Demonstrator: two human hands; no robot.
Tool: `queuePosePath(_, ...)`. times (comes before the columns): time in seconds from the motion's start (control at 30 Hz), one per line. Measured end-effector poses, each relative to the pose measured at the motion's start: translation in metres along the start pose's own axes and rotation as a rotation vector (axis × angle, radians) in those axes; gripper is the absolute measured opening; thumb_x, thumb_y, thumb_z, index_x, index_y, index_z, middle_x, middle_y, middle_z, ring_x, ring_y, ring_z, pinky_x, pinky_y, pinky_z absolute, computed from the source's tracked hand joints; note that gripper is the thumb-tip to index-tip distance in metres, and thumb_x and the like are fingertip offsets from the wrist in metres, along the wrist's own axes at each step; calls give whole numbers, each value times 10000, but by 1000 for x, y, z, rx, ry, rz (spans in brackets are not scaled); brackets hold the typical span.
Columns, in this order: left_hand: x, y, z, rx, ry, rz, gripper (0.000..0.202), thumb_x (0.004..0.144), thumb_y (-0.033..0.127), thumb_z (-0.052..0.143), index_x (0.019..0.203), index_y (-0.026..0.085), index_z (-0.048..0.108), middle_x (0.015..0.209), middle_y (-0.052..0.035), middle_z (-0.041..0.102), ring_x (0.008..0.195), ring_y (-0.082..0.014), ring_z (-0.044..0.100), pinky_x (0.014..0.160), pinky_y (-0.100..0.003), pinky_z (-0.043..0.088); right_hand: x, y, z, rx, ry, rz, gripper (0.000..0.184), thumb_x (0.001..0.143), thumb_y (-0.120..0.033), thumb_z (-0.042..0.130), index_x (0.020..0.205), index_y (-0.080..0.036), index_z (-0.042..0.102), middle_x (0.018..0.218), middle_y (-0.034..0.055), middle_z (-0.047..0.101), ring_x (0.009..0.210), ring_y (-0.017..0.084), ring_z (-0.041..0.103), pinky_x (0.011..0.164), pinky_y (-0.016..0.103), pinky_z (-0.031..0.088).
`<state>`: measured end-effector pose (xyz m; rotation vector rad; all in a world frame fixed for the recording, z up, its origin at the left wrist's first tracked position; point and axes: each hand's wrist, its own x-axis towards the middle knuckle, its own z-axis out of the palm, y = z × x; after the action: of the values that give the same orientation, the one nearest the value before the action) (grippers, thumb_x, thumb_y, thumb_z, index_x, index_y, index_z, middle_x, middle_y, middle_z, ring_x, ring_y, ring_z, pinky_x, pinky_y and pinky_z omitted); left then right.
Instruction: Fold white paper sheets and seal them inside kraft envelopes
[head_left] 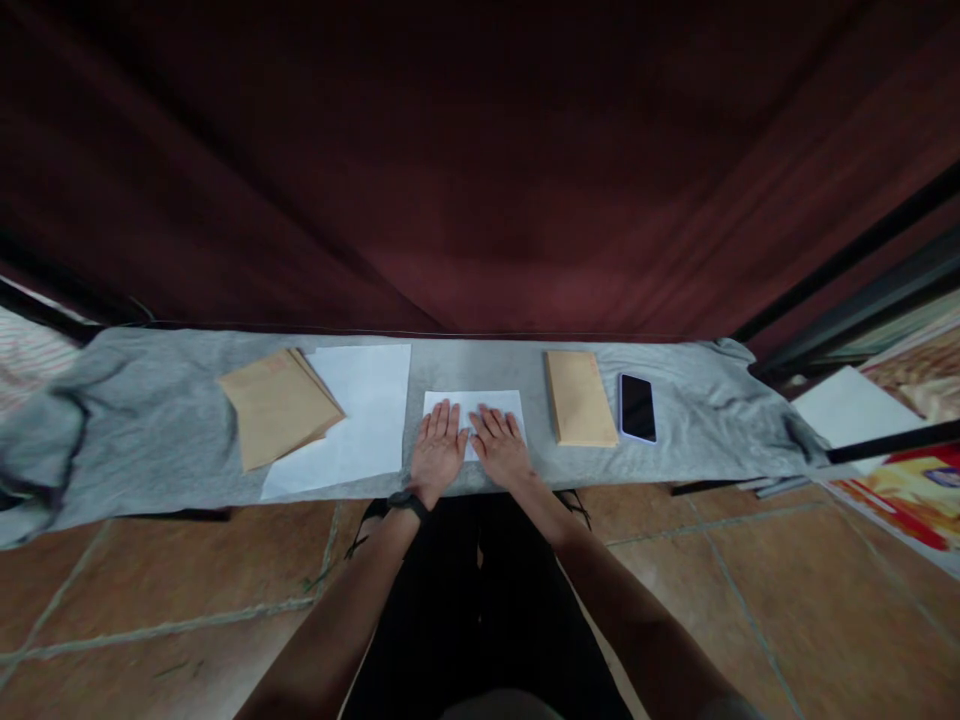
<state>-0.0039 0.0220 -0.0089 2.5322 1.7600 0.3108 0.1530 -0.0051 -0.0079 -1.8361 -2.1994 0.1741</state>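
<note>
A white sheet of paper (450, 398), which looks folded, lies in the middle of the grey cloth. Both palms press down on it side by side. My left hand (438, 447), with a dark band at the wrist, rests flat on its left part, fingers stretched away from me. On its right part my right hand (501, 445) lies flat too, fingers slightly spread. Neither hand grips anything. Left of the hands are white paper sheets (371, 420), partly covered by several brown envelopes (281, 408). A neat stack of brown envelopes (583, 400) sits to the right.
A phone (637, 408) with a dark screen lies right of the envelope stack. The narrow bench wears a wrinkled grey cloth (172, 400). Behind it hangs a dark red curtain (480, 200). Dark metal bars (862, 245) and a colourful printed box (907, 490) stand at the right.
</note>
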Motion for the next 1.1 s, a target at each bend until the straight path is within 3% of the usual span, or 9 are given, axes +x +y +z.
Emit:
queuePosePath(0.6, -5, -1, 0, -3, 11, 4, 607, 1048, 384, 261, 1566, 80, 348, 1641, -152, 305, 1546, -259, 234, 1261, -450, 197, -4, -3, -3, 22, -81, 19, 527, 1082, -453, 288, 1573, -276, 361, 1667, 8, 266, 1539, 247, 261, 1270, 479, 142)
queuePosePath(0.9, -55, -3, -8, -18, 79, 56, 564, 1047, 365, 286, 1516, 95, 447, 1602, -137, 394, 1522, -256, 304, 1256, -455, 228, -4, -3, -3, -27, -99, 18, 525, 1076, -414, 301, 1579, -273, 347, 1669, 26, 271, 1534, 251, 271, 1259, 490, 153)
queuePosePath(1.1, -86, -4, -8, -43, 125, 52, 564, 1043, 372, 311, 1531, 113, 423, 1608, -131, 388, 1526, -264, 295, 1251, -478, 247, -4, -1, -2, -83, -103, 6, 530, 1075, -411, 281, 1582, -266, 342, 1669, 33, 275, 1531, 250, 275, 1254, 484, 160)
